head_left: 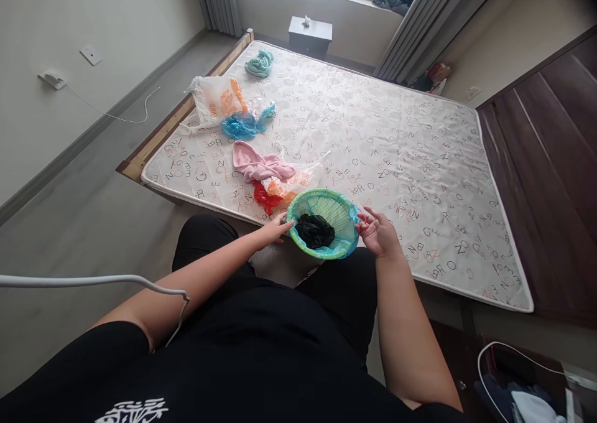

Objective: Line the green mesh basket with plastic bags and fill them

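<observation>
Held the green-rimmed wastebasket mouth-up near the knees, beside the letter-print mattress, with the left hand clamped on its left rim and the right hand well apart, opposite, probably for balance; couldn't tell a closed right grip from a loose one. Saw a black plastic bag inside, over a blue liner likely fitted for cleanliness. Beyond, noticed a pink towel by a red plastic bag; farther, a blue plastic bag, then a green towel.

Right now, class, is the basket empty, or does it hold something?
Not empty: a crumpled black bundle lies inside the basket, visible through its open top. What lies underneath, I cannot tell.
</observation>
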`<state>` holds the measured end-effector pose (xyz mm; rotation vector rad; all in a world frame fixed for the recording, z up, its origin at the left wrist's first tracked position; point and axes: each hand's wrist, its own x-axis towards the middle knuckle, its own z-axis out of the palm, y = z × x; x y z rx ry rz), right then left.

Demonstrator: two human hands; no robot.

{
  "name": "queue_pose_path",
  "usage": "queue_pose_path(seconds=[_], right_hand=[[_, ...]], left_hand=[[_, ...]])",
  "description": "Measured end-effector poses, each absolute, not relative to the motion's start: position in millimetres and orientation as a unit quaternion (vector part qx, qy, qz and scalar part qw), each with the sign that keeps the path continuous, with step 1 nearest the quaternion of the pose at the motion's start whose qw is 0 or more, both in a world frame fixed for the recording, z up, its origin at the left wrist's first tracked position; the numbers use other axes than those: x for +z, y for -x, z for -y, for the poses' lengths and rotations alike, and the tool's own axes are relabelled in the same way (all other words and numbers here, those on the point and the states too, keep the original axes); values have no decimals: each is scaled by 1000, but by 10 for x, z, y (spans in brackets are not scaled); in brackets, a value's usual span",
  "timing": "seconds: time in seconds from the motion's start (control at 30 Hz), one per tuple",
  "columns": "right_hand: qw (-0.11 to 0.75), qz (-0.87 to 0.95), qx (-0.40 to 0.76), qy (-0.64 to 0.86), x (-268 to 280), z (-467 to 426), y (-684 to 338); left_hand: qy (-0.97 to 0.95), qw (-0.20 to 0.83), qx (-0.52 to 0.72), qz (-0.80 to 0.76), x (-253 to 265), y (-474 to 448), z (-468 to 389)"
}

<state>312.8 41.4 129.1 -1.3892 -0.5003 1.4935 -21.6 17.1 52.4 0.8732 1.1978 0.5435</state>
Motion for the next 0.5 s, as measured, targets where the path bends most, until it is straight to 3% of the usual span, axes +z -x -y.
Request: queue_pose_path(seconds=[0.13,0.3,0.5], right_hand=[[440,213,617,617,1352,-592,-3108],[404,391,531,634,1331,-480,-2926],[240,533,164,795,1045,-235,-3080]], left_hand=[[-334,716,277,-546,479,-29,-234],[-182,761,330,-527,359,40,-203],[-197,743,291,-569,318,-13,-114]])
